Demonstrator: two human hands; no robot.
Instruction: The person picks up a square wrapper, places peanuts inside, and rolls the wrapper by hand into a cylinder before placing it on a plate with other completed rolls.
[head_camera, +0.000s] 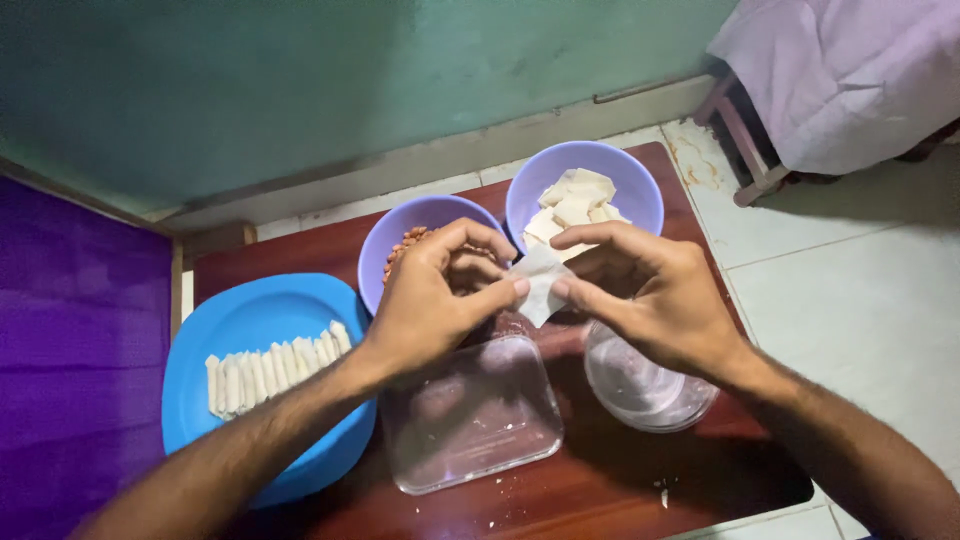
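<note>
My left hand (435, 300) and my right hand (650, 295) meet above the small wooden table (620, 480), both pinching one thin white pastry sheet (540, 280) between thumb and fingers. Behind the left hand stands a purple bowl (400, 225) with brownish filling. Behind the right hand a second purple bowl (590, 165) holds more white sheets. On the left, a blue plate (260, 310) carries a row of several rolled white pastries (270, 370).
A clear rectangular container (470, 420) lies under my hands. A clear round bowl (645, 395) sits at the right. A green wall runs behind the table, purple cloth lies at the left, and a pink-covered piece of furniture (850, 70) stands at the top right on a tiled floor.
</note>
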